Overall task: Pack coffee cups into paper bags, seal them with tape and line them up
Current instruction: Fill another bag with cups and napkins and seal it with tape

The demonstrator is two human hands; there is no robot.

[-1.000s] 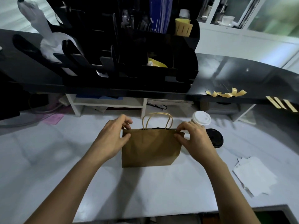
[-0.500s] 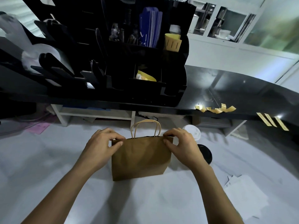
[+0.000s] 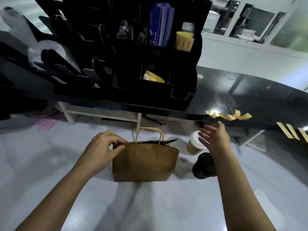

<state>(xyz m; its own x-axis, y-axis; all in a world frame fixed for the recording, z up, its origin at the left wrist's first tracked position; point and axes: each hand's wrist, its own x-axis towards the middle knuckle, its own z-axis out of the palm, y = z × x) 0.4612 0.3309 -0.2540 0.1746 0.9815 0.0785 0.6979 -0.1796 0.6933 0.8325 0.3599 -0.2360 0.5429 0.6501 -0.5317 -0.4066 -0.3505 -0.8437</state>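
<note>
A brown paper bag with twisted handles stands upright on the white counter, its mouth slightly open. My left hand pinches the bag's top left corner. To the bag's right stands a brown coffee cup with a white lid. My right hand hovers open just right of the cup, fingers spread, touching nothing I can see. A black cup sits in front of the brown one, partly hidden by my right forearm.
A raised black ledge runs behind the counter and carries a black organizer. Curled tape pieces and three tape strips stick along the ledge's front edge at right. White glass-door cabinets stand beyond.
My right hand has let go of the bag's top right corner and moved right, opening beside the brown cup. The left hand keeps its pinch. The bag's mouth has opened a little.
</note>
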